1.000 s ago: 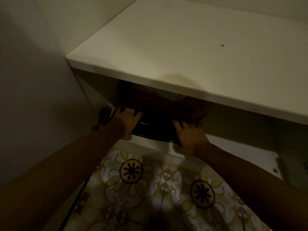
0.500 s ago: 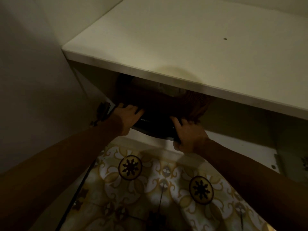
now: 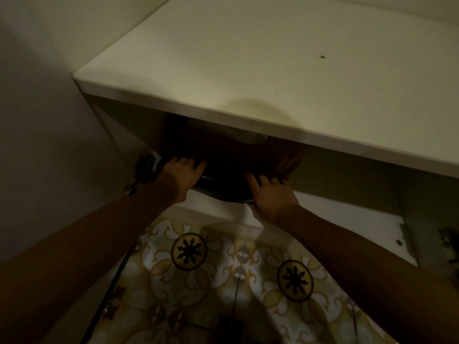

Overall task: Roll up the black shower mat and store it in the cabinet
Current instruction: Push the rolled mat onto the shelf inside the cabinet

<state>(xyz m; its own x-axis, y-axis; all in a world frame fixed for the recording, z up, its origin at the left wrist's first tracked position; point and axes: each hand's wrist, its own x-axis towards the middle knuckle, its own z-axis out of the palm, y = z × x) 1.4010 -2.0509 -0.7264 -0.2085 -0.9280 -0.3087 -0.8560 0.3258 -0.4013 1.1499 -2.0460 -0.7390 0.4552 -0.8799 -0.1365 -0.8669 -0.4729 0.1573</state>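
Reaching forward, both bare forearms extended from the near corners toward the open cabinet [image 3: 273,125]. Left hand [image 3: 182,173] palm down, fingers [image 3: 188,162] slightly spread and laid flat on the left end of the black shower mat [image 3: 223,192]. Right hand [image 3: 269,194] palm down likewise, fingers [image 3: 258,181] splayed a little, pressed on the mat's right end; thumb hidden under the hand's edge. Grip beneath either palm not visible (cannot tell whether anything is pinched).

Mat: dark roll lying crosswise at the mouth of the cabinet, near edge bulging just past the white bottom shelf [image 3: 335,214], far side lost in shadow. Brown ribbed item [image 3: 283,157] just behind and right of the right fingertips, touching or nearly touching the mat; contact unclear.

Edges: thick white top panel [image 3: 273,70] overhanging the opening, front lip directly above the knuckles, little headroom. Left side panel close to the left hand, metal door hinge [image 3: 142,173] fixed there just beside the wrist. Open room in the cabinet to the right of the brown item; second hinge [image 3: 448,240] at far right. Patterned floor tiles [image 3: 223,281] below the arms, near side.

Writing or labels: none legible in the dim light.
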